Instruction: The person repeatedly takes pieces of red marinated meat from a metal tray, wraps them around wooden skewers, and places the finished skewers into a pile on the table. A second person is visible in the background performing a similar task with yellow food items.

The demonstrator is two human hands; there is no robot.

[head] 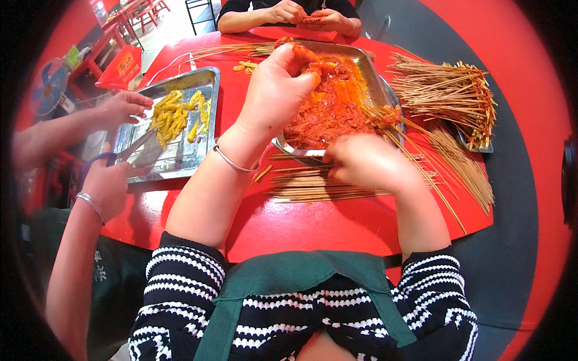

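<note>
My left hand (282, 85) is raised over the left part of a metal tray (361, 52), its thumb and fingers pinched on a piece of red-sauced food. Red-coated meat pieces (325, 122) fill the tray in oily sauce. My right hand (365, 162), blurred, is lowered at the tray's near edge, above a row of bamboo skewers (298, 185); whether it holds one cannot be made out. Skewers with coated food (390, 116) at their ends lean on the tray's right rim. A big pile of skewers with sauced ends (442, 94) lies farther right.
At left, a co-worker's hands (108, 176) work with scissors (135, 146) over a metal tray (212, 90) of yellow chicken feet (169, 117). Another person's hands (307, 16) are across the red round table (271, 234). Loose skewers (465, 167) lie at right.
</note>
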